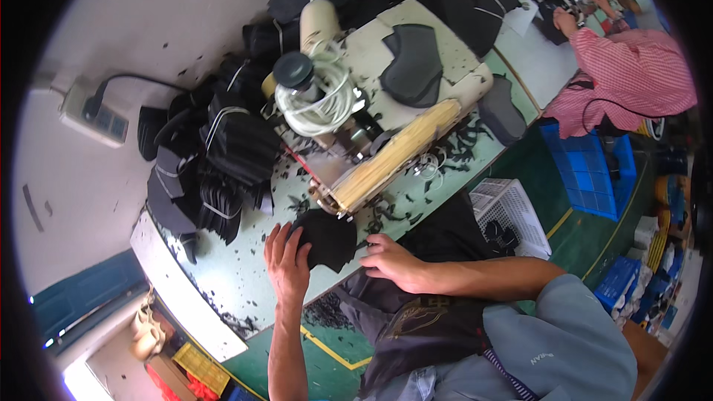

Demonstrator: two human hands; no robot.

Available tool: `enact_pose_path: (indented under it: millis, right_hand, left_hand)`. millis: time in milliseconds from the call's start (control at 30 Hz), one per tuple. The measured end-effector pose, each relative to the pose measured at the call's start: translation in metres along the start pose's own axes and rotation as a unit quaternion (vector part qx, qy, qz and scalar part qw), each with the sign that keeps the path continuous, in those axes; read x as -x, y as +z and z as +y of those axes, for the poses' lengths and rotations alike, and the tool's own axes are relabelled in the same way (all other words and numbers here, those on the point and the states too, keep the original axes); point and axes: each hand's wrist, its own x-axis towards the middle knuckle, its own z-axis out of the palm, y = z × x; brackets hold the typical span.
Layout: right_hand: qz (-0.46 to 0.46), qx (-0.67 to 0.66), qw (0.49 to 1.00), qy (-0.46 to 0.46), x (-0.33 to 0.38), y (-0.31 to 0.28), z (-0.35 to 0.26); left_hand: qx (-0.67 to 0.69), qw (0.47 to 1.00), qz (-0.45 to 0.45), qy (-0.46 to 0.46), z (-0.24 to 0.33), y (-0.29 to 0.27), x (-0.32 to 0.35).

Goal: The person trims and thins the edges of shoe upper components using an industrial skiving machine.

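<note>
My left hand [287,260] lies flat on a black fabric piece [328,236] that sits on the light worktable [223,267], fingers spread over its left edge. At the piece's right edge my right hand [392,258] pinches it with curled fingers. The piece lies just in front of a beige cutting or sewing machine [386,82] with a wooden-coloured front bar [394,152]. Another black cut piece [412,63] rests on top of the machine.
Stacks of black cut pieces [215,156] with white trim pile up to the left and behind the machine. Black scraps litter the table. A white basket [507,212] and blue crates [590,171] stand to the right. Another person in a pink striped top [631,78] works at the far right. A power strip [93,111] hangs on the wall.
</note>
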Motion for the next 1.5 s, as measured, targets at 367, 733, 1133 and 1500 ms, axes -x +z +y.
enact_pose_path:
  millis: [367, 733, 1133, 1500]
  right_hand:
    - [0.216, 0.475, 0.482, -0.704, 0.040, -0.041, -0.149]
    - [0.156, 0.583, 0.567, -0.562, 0.094, -0.101, -0.141]
    - [-0.040, 0.523, 0.693, -0.495, 0.055, -0.032, -0.149]
    - [0.077, 0.578, 0.557, -0.591, 0.057, -0.029, -0.169]
  left_hand:
    - [0.181, 0.955, -0.159, -0.175, 0.037, -0.057, -0.028]
    - [0.397, 0.870, -0.192, -0.220, 0.088, -0.077, -0.066]
    - [0.247, 0.922, -0.149, -0.260, 0.112, -0.034, -0.135]
    - [0.161, 0.967, -0.015, -0.194, 0.122, 0.000, -0.145]
